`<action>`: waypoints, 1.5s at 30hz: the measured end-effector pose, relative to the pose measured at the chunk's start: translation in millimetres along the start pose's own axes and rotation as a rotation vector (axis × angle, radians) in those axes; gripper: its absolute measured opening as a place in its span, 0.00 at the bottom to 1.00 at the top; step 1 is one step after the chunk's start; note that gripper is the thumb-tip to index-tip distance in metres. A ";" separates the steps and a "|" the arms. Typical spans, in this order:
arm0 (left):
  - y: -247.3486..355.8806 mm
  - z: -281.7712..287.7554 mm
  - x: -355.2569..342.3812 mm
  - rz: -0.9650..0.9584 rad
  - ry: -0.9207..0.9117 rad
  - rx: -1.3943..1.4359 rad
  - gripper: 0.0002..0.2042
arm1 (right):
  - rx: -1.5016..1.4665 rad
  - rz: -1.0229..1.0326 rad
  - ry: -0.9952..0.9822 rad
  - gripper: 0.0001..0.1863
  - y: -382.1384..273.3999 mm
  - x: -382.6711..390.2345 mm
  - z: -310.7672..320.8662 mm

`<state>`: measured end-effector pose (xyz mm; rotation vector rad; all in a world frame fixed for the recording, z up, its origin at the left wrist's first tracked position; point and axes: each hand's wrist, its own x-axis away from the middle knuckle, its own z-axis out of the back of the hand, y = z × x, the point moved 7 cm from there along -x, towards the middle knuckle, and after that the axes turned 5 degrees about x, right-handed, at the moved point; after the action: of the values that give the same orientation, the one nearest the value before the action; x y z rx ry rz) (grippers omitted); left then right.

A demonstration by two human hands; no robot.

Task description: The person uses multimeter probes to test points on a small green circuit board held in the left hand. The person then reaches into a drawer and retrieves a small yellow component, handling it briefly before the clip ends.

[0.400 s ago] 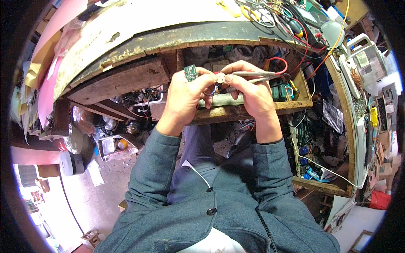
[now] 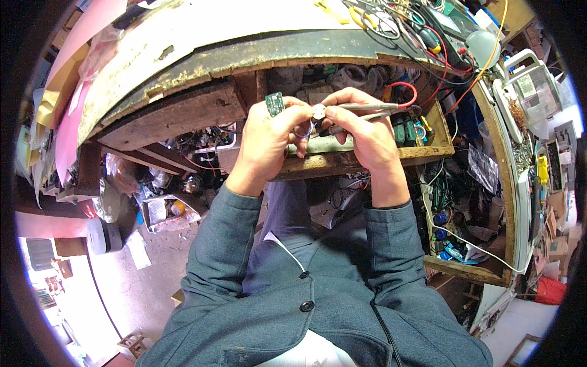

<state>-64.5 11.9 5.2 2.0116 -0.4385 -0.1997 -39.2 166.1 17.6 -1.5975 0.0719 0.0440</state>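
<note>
Above an open wooden drawer (image 2: 342,162), my two hands meet close together. Pinched between the thumb and fingers of my left hand (image 2: 262,140) is a small round whitish part (image 2: 319,111) with thin wires hanging below it. A little green circuit board (image 2: 274,104) sticks up from the same hand, behind the thumb. My right hand (image 2: 374,144) is closed around a pair of grey test probes (image 2: 367,107), with a red and a dark lead running off to the right. The probe tips are at the round part, partly hidden by fingers; contact is hard to make out.
The worktop (image 2: 202,30) curves along the far side. A meter (image 2: 443,23) and tangled leads lie at its right end. Electronic scraps fill the drawer. An open wooden frame (image 2: 507,226) with cables stands to the right, and a box of bits (image 2: 171,214) sits on the floor.
The green circuit board has tipped slightly up and left in my left hand. My right hand and the probes have hardly moved.
</note>
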 end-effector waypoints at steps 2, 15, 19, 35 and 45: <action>0.4 -0.4 0.3 -0.001 0.000 0.006 0.08 | 0.002 -0.003 0.002 0.07 0.2 0.2 0.0; -0.1 0.5 0.5 0.019 -0.009 0.017 0.08 | 0.000 0.010 -0.023 0.08 -0.3 -0.1 -2.0; -0.6 0.5 0.0 0.011 -0.014 0.027 0.08 | -0.006 -0.002 -0.015 0.08 0.4 0.1 -1.9; 0.4 -0.4 0.4 0.009 -0.015 0.014 0.08 | 0.002 -0.023 0.013 0.06 2.5 -0.2 -0.7; -0.2 0.4 0.5 -0.011 -0.010 -0.015 0.09 | 0.029 -0.035 0.025 0.07 3.1 0.0 0.1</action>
<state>-64.1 11.4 4.8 1.9998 -0.4315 -0.2195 -39.5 166.1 14.5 -1.5706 0.0638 -0.0043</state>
